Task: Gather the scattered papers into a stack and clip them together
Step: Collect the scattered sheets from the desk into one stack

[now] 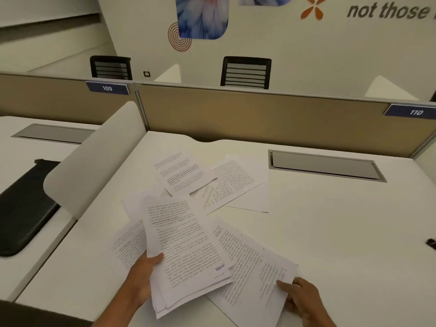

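Note:
My left hand (pixel 141 277) grips a loose bundle of printed papers (pixel 186 246) by its left edge, raised a little over the white desk (pixel 330 232). My right hand (pixel 304 298) pinches the near right edge of other printed sheets (pixel 254 274) lying on the desk near the front. More sheets (pixel 212 178) lie scattered farther back at the desk's middle, overlapping one another. One sheet (pixel 128 244) sticks out flat to the left, beneath the held bundle. A small black object, possibly a binder clip (pixel 431 243), sits at the far right edge of the view.
A curved white divider (pixel 94 161) stands left of the desk, with a black pad (pixel 23 208) on the neighbouring desk beyond it. A grey cable hatch (pixel 325 165) is set into the desk at the back right. A tan partition (pixel 259 116) closes the far edge.

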`<state>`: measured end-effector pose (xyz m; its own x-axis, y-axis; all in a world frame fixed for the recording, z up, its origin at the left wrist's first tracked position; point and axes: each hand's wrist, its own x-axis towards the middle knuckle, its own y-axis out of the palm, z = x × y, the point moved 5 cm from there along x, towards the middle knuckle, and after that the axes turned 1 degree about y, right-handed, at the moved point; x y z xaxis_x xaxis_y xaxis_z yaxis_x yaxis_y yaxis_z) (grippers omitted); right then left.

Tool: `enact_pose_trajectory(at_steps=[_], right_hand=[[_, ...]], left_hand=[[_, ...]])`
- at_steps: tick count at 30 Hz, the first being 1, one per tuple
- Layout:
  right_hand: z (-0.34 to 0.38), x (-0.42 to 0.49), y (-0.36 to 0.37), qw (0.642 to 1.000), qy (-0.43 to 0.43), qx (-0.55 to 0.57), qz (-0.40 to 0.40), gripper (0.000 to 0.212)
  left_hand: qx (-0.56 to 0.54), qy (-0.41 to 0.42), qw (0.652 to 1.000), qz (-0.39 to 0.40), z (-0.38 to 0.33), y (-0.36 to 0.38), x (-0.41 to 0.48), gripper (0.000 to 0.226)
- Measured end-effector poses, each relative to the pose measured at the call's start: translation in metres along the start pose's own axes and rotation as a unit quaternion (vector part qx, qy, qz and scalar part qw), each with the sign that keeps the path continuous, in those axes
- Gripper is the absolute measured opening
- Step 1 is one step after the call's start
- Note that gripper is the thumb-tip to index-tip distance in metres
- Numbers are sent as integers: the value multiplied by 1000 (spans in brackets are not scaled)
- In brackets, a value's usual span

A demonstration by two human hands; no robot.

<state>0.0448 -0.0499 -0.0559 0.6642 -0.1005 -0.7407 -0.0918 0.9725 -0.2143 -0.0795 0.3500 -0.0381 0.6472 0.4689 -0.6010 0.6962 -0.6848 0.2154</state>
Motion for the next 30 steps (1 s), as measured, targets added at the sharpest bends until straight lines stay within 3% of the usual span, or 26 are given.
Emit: enact_pose_trajectory(at_steps=[4, 10, 13, 24, 30], right_hand=[[-8, -11, 0, 997, -45, -29, -53, 10], [42, -15, -53, 971, -142, 31, -189, 10], [73, -20, -80, 959, -190, 8, -210, 12], [193, -63, -116, 919, -374, -82, -96, 14], [243, -75, -94, 890, -417, -182, 25, 14]], left_hand=[[-10, 13, 1000, 24, -15, 0, 11, 49], [-13, 48, 998, 44, -39, 1, 19, 45], [-10, 54, 998, 43, -42, -4, 24, 47], [47, 79, 993, 75, -53, 16, 25, 48], [94, 51, 986, 130, -56, 50, 16, 43]])
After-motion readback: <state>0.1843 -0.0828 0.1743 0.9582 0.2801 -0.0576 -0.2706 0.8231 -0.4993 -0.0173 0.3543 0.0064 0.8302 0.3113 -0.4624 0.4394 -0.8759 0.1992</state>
